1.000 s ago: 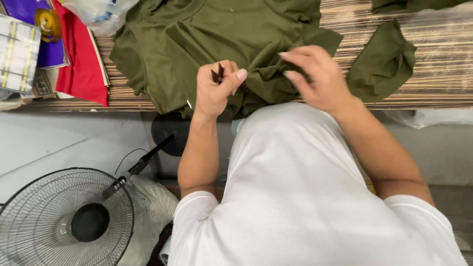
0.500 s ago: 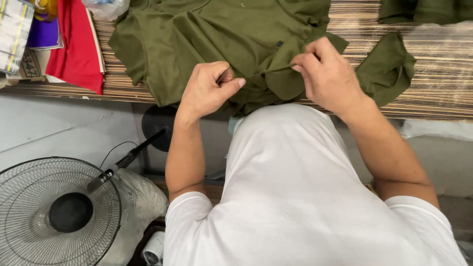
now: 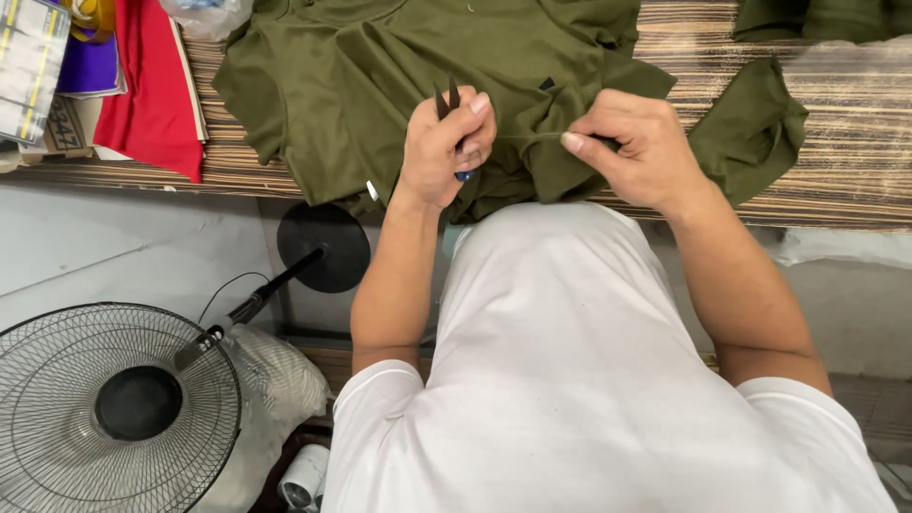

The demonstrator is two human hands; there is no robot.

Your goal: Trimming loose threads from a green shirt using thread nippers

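An olive green garment (image 3: 380,66) lies spread on a striped wooden table (image 3: 722,190). My left hand (image 3: 439,152) is closed around small thread snips (image 3: 448,100): dark blades point up past my fingers, and a blue end shows under the hand. My right hand (image 3: 636,152) pinches a fold of the garment near its lower edge and holds the cloth taut toward the snips. The two hands are about a hand's width apart, both over the garment's near edge.
Red cloth (image 3: 152,104), purple cloth and a patterned packet (image 3: 28,66) lie at the table's left end. More olive fabric (image 3: 750,123) sits at the right. On the floor at lower left is a standing fan (image 3: 114,408) with a round black base (image 3: 323,247).
The left hand had curled over the snips half a second ago; now the blades show again, pointing up. The right hand has shifted its pinch on the fold, pulling the cloth taut toward the snips.
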